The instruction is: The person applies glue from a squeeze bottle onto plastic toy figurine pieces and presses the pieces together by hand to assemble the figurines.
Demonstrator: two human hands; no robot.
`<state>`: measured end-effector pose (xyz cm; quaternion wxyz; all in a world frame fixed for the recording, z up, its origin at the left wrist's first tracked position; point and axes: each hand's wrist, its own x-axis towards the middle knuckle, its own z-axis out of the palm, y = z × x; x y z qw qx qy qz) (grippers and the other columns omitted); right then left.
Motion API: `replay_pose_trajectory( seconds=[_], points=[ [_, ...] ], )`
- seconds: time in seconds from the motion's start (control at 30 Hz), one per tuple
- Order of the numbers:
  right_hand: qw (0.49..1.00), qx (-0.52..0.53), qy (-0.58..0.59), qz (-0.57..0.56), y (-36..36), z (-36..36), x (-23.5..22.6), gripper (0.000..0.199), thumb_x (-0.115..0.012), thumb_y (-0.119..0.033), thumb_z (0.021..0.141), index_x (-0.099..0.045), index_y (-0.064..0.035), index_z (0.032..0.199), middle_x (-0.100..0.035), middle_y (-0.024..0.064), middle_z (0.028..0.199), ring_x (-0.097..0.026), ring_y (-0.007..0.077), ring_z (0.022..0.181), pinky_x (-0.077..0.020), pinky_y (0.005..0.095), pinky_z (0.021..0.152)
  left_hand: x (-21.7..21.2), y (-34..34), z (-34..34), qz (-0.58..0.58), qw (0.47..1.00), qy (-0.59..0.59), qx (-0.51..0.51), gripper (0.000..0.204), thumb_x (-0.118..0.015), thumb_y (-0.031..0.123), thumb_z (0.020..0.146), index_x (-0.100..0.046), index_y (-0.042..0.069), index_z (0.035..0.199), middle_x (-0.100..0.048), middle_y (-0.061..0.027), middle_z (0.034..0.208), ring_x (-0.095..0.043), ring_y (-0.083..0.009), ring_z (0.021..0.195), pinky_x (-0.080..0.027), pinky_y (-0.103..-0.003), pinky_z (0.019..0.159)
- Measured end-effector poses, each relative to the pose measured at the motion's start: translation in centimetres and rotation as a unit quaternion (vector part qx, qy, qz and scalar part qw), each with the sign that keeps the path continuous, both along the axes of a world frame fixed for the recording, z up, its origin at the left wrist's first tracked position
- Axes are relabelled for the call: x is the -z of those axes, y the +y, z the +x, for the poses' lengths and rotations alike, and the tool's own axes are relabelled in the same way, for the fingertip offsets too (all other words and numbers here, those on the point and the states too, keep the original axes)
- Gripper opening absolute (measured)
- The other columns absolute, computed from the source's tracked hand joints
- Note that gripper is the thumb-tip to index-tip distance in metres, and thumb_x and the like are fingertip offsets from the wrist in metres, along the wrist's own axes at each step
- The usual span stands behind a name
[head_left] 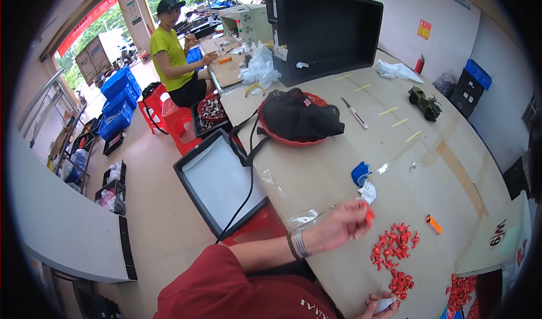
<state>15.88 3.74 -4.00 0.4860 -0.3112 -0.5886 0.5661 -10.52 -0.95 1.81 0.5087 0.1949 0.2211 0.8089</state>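
My left hand (345, 224) hovers over the beige table (333, 166) with its fingers pinched on one small red plastic part (368, 213). Just to its right lies a loose pile of small red parts (393, 246), with a second clump (401, 284) nearer the table's front edge. My right hand (379, 306) shows only partly at the bottom edge, its fingers curled around a small white object (385, 304). Bracelets circle my left wrist, and I wear a dark red sleeve.
A blue and white scrap (363, 179), an orange lighter (433, 224), a knife (354, 113), a green toy truck (425, 102), a black bag in a red basin (298, 118) and a big black crate (324, 33) sit on the table. A grey-lined tray (219, 180) stands left. A seated person (176, 53) works at the back.
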Motion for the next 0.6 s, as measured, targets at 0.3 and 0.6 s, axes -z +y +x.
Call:
replay_pose_trajectory(
  seconds=[0.3, 0.6],
  points=[
    [0.997, 0.054, -0.021, 0.043, -0.3, -0.1, -0.5, 0.032, -0.064, 0.001, 0.083, -0.044, -0.0028, 0.108, -0.058, 0.0147, 0.100, -0.058, 0.0216, 0.088, -0.0521, 0.0317, 0.076, 2.2, 0.1, 9.4, -0.005, 0.971, 0.057, 0.231, 0.018, -0.063, 0.020, 0.090, -0.060, 0.003, 0.084, -0.065, -0.0044, 0.079, -0.060, -0.0098, 0.071, -0.049, -0.024, 0.067],
    [0.997, 0.072, 0.002, -0.010, -0.6, 0.3, 0.3, 0.039, -0.064, 0.007, 0.080, -0.038, -0.0041, 0.107, -0.059, 0.0184, 0.090, -0.060, 0.0234, 0.076, -0.0547, 0.0342, 0.069, 2.4, -0.5, 9.3, -0.015, 0.964, 0.141, 0.223, 0.017, -0.064, 0.016, 0.088, -0.060, 0.001, 0.080, -0.064, -0.0039, 0.075, -0.061, -0.0096, 0.070, -0.050, -0.025, 0.068]
  ],
)
